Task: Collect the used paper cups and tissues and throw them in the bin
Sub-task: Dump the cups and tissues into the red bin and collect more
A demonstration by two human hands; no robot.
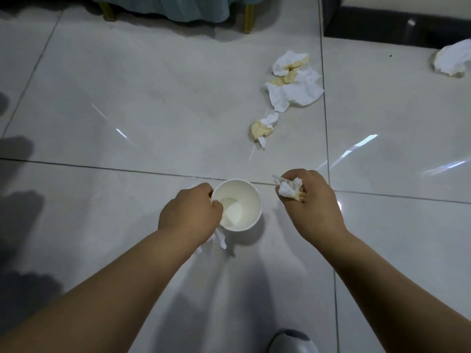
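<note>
My left hand (190, 211) grips the rim of a white paper cup (246, 200), held upright above the floor; a scrap of white tissue (220, 239) hangs from under that hand. My right hand (309, 197) is closed around a crumpled, stained tissue (290, 188). Farther ahead on the tiled floor lie a small stained tissue ball (262, 128), a larger crumpled stained tissue (293, 90) and another one (289, 62) just behind it. One more crumpled tissue (452, 59) lies at the far right. No bin is in view.
A chair or table with gold legs (248, 20) and a teal cloth (178, 7) stands at the top. A dark skirting board (382, 21) runs along the top right. A grey shoe toe (293, 342) shows at the bottom edge.
</note>
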